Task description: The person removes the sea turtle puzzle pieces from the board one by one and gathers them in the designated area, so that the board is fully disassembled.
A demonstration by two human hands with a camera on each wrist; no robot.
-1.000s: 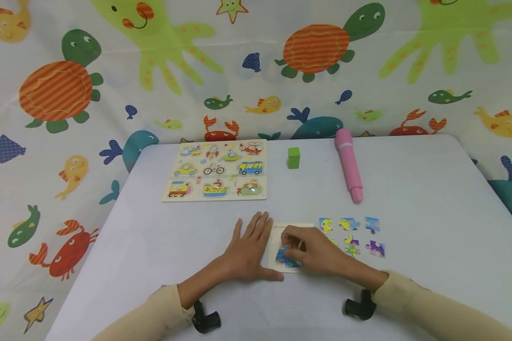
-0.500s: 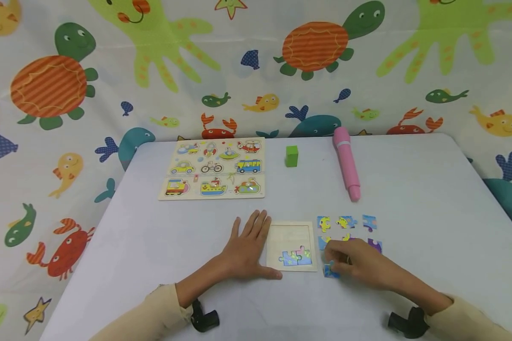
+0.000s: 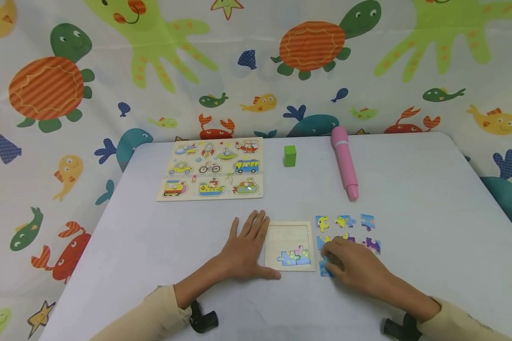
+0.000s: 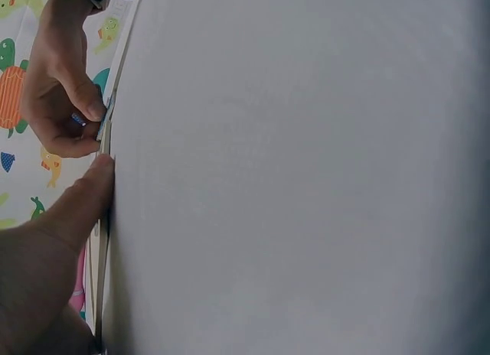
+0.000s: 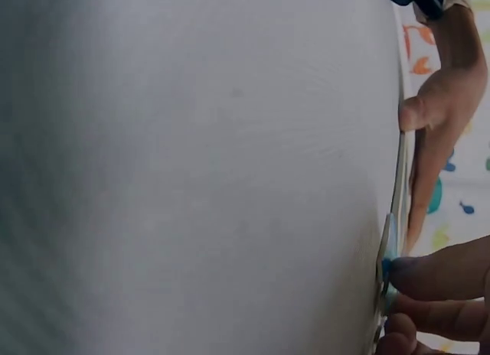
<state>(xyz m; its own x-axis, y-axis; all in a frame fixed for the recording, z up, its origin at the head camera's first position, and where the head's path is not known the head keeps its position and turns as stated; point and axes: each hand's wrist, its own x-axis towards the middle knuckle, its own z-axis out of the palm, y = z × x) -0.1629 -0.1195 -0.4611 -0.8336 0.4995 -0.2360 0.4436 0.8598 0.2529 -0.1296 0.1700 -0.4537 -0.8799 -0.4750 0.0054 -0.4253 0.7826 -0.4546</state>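
Note:
A square wooden puzzle tray [image 3: 286,237] lies in front of me in the head view, with two joined blue-and-pink puzzle pieces [image 3: 294,256] at its lower right. My left hand [image 3: 244,246] rests flat against the tray's left edge, fingers spread and thumb along the front corner. To the right of the tray, my right hand [image 3: 358,265] pinches a blue puzzle piece [image 3: 324,269] at the near left of the loose pieces. In the right wrist view that piece [image 5: 388,244] stands tilted at the fingertips. Part of it is covered by the fingers.
Several loose puzzle pieces [image 3: 368,221] lie in rows right of the tray, some hidden by the right hand. Farther back are a wooden vehicle puzzle board [image 3: 213,175], a green block [image 3: 289,156] and a pink pen-shaped stick [image 3: 345,166]. A printed cloth [image 3: 222,47] hangs behind the table.
My right hand has moved from the tray rightward to the loose pieces, leaving the joined pieces uncovered, and has taken hold of a blue piece. My left hand stays at the tray edge.

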